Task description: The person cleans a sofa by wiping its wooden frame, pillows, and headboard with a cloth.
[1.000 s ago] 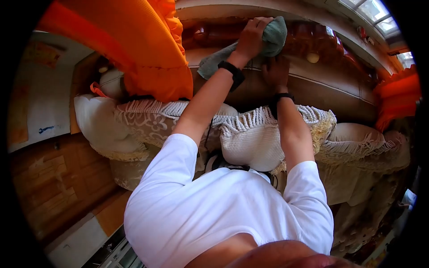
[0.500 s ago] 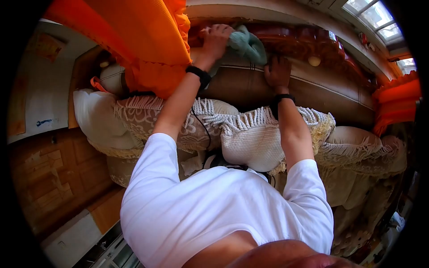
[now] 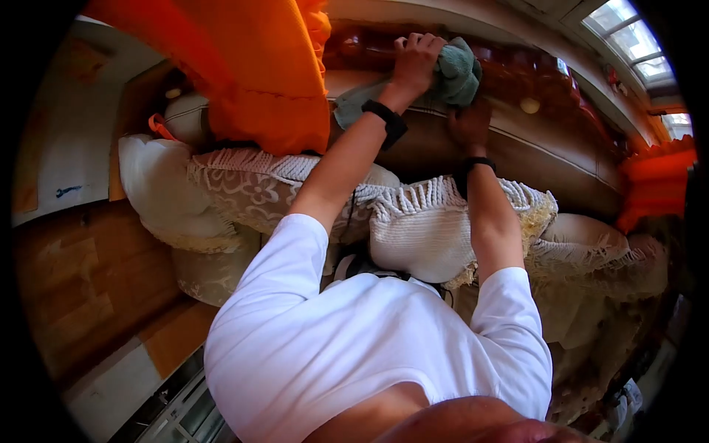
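Note:
My left hand (image 3: 419, 65) is closed on a green cloth (image 3: 459, 70), pressing it against the carved dark-red wood along the top of the sofa (image 3: 517, 70). Part of the cloth hangs below my wrist over the brown leather backrest (image 3: 546, 144). Just below the bunched cloth, my right hand (image 3: 470, 124) leans on the backrest, apparently flat; its fingers are in shade and partly hard to see.
An orange curtain (image 3: 266, 88) hangs left of my left arm. White fringed covers (image 3: 421, 236) drape the sofa cushions beneath my forearms. A round knob (image 3: 529, 105) sits on the wood trim. A window (image 3: 631, 40) is at upper right, with another orange curtain (image 3: 657, 177) below.
My left hand has slid right along the wood trim with the cloth, away from the orange curtain and closer to my right hand. My right hand stays nearly in place.

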`<state>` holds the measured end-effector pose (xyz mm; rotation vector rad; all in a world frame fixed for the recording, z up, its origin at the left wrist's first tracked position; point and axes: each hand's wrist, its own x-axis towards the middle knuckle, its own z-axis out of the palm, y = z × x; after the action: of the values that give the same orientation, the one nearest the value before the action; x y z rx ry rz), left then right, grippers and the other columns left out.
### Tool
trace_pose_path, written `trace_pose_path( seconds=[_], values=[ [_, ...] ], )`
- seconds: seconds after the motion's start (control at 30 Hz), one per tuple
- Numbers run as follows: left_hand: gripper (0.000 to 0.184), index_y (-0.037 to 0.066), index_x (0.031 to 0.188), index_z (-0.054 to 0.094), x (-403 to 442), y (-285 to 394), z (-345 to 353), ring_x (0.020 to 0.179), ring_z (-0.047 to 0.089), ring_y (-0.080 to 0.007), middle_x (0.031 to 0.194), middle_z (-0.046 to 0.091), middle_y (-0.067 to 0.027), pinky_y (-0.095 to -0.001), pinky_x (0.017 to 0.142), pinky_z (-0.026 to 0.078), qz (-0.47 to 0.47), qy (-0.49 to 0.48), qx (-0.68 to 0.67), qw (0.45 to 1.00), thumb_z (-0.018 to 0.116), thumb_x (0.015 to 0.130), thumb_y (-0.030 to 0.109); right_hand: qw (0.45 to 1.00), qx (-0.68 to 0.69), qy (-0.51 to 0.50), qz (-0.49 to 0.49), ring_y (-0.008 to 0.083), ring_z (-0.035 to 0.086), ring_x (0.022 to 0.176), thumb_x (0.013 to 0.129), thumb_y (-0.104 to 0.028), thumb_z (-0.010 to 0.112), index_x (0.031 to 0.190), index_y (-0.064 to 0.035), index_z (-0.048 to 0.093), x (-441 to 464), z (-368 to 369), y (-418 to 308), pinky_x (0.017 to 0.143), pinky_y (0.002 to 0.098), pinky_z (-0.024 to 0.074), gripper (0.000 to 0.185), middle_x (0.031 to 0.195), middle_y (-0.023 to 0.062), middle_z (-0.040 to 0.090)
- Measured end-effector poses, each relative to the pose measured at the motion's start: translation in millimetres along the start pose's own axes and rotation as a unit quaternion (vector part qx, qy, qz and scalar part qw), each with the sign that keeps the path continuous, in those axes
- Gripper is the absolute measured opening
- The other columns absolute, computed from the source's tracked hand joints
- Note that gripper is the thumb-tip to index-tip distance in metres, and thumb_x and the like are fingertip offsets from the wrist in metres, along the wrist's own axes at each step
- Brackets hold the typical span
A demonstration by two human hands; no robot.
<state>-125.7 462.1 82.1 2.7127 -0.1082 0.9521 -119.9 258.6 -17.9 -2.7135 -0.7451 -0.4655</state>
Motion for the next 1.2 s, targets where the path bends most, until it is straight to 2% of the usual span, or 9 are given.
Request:
trace_pose_path(
  seconds=[0.27,0.6,0.73,0.8,0.87,0.93,1.03,1.13,1.2],
  values=[
    [0.067,0.024,0.127,0.057,-32,-73,-39,0.121,0.050,-0.0246,0.125,0.058,0.0014,-0.0496,0.097,0.035,0.020,-0.100,0.104,0.989,0.069,0.068,-0.003,0.997,0.056,0.049,0.009,0.0409,0.054,0.096,0.078,-0.029,0.060,0.102,-0.0077,0.059,3,-13,-15,0.083,0.0554,0.0428,0.032,0.104,0.0187,0.056],
    [0.054,0.023,0.123,0.060,-30,-95,-78,0.127,0.047,-0.0270,0.127,0.060,0.0014,-0.0517,0.101,0.035,0.025,-0.122,0.134,0.983,0.070,0.073,0.005,0.996,0.052,0.073,-0.009,0.0399,0.054,0.087,0.076,-0.026,0.059,0.093,-0.0090,0.057,6,-10,-9,0.075,0.0533,0.0435,0.024,0.096,0.0177,0.055],
    [0.055,0.017,0.126,0.061,-20,-119,-106,0.120,0.055,-0.0353,0.127,0.063,-0.0093,-0.0461,0.104,0.040,-0.082,-0.158,0.063,0.982,0.072,0.073,0.011,0.995,0.061,0.079,-0.018,0.0396,0.054,0.086,0.076,-0.025,0.059,0.094,-0.0087,0.058,4,-11,-12,0.075,0.0537,0.0427,0.025,0.095,0.0187,0.056],
    [0.046,0.009,0.116,0.066,-23,-152,-115,0.109,0.062,-0.0372,0.118,0.067,-0.0156,-0.0448,0.093,0.049,-0.223,-0.168,-0.068,0.958,0.073,0.072,0.021,0.994,0.062,0.091,-0.021,0.0394,0.055,0.086,0.076,-0.025,0.059,0.094,-0.0085,0.058,7,-14,-15,0.076,0.0538,0.0425,0.025,0.095,0.0189,0.056],
    [0.047,0.001,0.113,0.066,-46,-204,-114,0.104,0.065,-0.0378,0.109,0.069,-0.0219,-0.0451,0.093,0.050,-0.327,-0.217,0.035,0.919,0.072,0.071,0.023,0.994,0.073,0.081,-0.023,0.0388,0.055,0.087,0.075,-0.026,0.059,0.094,-0.0086,0.058,8,-17,-13,0.076,0.0531,0.0427,0.026,0.096,0.0184,0.057],
    [0.056,-0.001,0.124,0.060,-49,-229,-136,0.115,0.060,-0.0371,0.120,0.063,-0.0249,-0.0432,0.099,0.046,-0.354,-0.293,0.080,0.884,0.071,0.072,0.020,0.994,0.063,0.090,-0.027,0.0387,0.055,0.087,0.075,-0.026,0.059,0.095,-0.0087,0.058,9,-15,-12,0.077,0.0530,0.0426,0.026,0.096,0.0181,0.057],
    [0.077,-0.001,0.144,0.037,-58,-243,-158,0.133,0.043,-0.0376,0.146,0.042,-0.0246,-0.0401,0.112,0.034,-0.404,-0.198,0.125,0.884,0.068,0.075,0.015,0.994,0.066,0.085,-0.025,0.0387,0.055,0.088,0.075,-0.026,0.060,0.097,-0.0088,0.059,8,-19,-15,0.079,0.0529,0.0424,0.028,0.097,0.0178,0.057],
    [0.064,0.008,0.142,0.042,-61,-252,-174,0.136,0.041,-0.0340,0.146,0.043,-0.0197,-0.0388,0.115,0.031,-0.463,-0.033,0.097,0.880,0.060,0.082,0.015,0.995,0.074,0.070,-0.020,0.0387,0.055,0.090,0.075,-0.025,0.060,0.099,-0.0090,0.060,6,-19,-17,0.081,0.0528,0.0422,0.029,0.098,0.0178,0.057],
    [0.061,0.009,0.142,0.042,-62,-261,-182,0.136,0.041,-0.0338,0.145,0.044,-0.0187,-0.0386,0.115,0.029,-0.471,-0.006,0.061,0.880,0.057,0.083,0.013,0.995,0.068,0.067,-0.017,0.0386,0.055,0.092,0.075,-0.025,0.060,0.101,-0.0091,0.060,5,-17,-16,0.081,0.0528,0.0422,0.030,0.098,0.0179,0.057]
  ],
)
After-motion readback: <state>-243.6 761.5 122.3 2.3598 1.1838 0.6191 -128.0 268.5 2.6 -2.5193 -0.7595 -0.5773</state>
